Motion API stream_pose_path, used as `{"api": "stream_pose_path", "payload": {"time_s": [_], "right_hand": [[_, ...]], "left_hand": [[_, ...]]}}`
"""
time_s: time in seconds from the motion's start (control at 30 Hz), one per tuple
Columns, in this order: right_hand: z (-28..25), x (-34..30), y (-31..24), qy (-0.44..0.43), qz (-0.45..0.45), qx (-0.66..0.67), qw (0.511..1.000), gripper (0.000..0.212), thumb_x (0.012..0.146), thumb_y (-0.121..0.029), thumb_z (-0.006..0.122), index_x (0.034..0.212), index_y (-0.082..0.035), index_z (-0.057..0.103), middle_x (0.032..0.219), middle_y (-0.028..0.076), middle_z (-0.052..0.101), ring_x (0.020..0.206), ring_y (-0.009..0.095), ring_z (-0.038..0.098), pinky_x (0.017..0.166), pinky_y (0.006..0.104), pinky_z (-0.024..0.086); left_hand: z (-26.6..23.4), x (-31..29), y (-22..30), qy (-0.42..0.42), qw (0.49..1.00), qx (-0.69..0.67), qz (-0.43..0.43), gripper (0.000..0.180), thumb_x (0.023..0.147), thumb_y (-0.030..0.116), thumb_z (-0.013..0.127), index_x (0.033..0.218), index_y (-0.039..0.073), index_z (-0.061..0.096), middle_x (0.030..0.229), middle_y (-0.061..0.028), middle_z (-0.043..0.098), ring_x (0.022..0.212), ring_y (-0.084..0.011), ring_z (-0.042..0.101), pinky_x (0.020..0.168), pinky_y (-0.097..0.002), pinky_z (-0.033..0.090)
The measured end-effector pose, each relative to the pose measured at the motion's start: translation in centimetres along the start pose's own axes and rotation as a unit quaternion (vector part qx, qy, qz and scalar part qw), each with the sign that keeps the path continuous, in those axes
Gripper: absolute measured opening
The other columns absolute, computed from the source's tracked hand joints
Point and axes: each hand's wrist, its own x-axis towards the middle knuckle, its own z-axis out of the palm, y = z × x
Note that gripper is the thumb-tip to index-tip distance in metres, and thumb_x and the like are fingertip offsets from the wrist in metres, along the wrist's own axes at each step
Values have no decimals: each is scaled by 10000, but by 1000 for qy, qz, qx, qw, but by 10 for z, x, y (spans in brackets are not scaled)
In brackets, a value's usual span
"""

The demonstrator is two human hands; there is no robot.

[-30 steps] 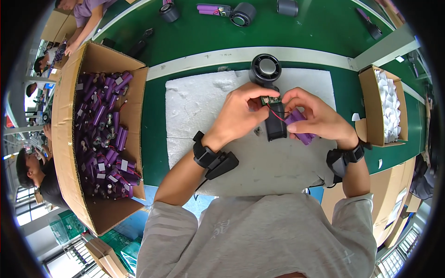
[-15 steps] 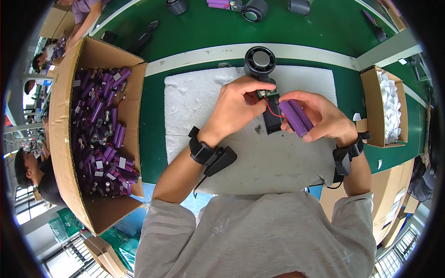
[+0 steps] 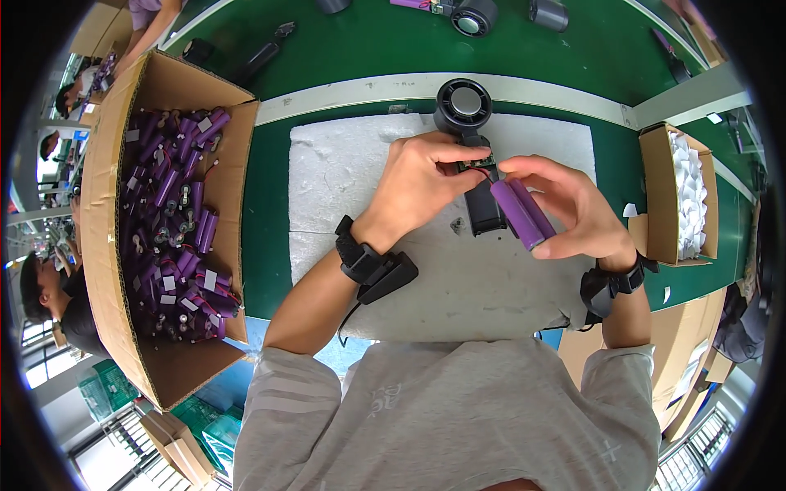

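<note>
The left hand (image 3: 422,182) pinches a circuit board (image 3: 472,164); the right hand (image 3: 580,209) grips paired batteries (image 3: 522,214), lengthwise eleven-to-five o'clock. The fan (image 3: 465,105) heads twelve o'clock.

A black handheld fan (image 3: 472,140) lies on white foam (image 3: 348,164), round head (image 3: 465,103) farthest, its partly hidden green circuit board (image 3: 476,164) apparently joined by red wire (image 3: 483,170) to two purple cylinders (image 3: 522,214) slanting beside the handle (image 3: 484,213).

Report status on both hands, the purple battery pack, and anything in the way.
Left hand pinching green circuit board. Right hand gripping purple battery pack, beside black fan handle. Red wire near pack's upper end, no obvious obstruction.
</note>
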Motion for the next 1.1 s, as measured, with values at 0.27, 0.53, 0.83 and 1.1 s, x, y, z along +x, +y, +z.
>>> {"api": "stream_pose_path", "payload": {"time_s": [0.27, 0.53, 0.83, 1.1], "right_hand": [[20, 4, 16, 57, -94, -294, 949, 705, 533, -47, 807, 1179, -55, 524, 1186, 84, 541, 1103, 244, 534, 948, 355, 437], [23, 9, 22, 86, -174, -415, 889, 636, 550, 4, 796, 1135, -69, 557, 1205, 102, 549, 1092, 296, 537, 929, 393, 468], [33, 5, 20, 117, -162, -397, 896, 580, 567, 61, 775, 1114, -36, 609, 1193, 100, 578, 1100, 301, 568, 895, 375, 530], [31, 0, 26, 125, -178, -456, 863, 498, 571, 52, 784, 1048, -17, 658, 1286, 120, 564, 1108, 316, 570, 888, 372, 534]], "left_hand": [[-1, -1, -6, -12, 1000, 14, 18, 290, 775, -18, 712, 1048, 80, 725, 873, -78, 696, 753, -126, 669, 641, -261, 523], [-7, 0, -5, -37, 994, 50, 85, 289, 812, -6, 677, 1088, 76, 698, 892, -124, 689, 731, -225, 673, 636, -305, 515], [-12, -1, -6, -64, 987, 94, 112, 379, 818, -50, 639, 1168, 94, 658, 867, -128, 659, 708, -234, 657, 631, -303, 507], [-13, -1, -6, -72, 982, 109, 136, 431, 798, -112, 586, 1180, 80, 648, 835, -134, 635, 688, -227, 643, 639, -318, 518]]}}
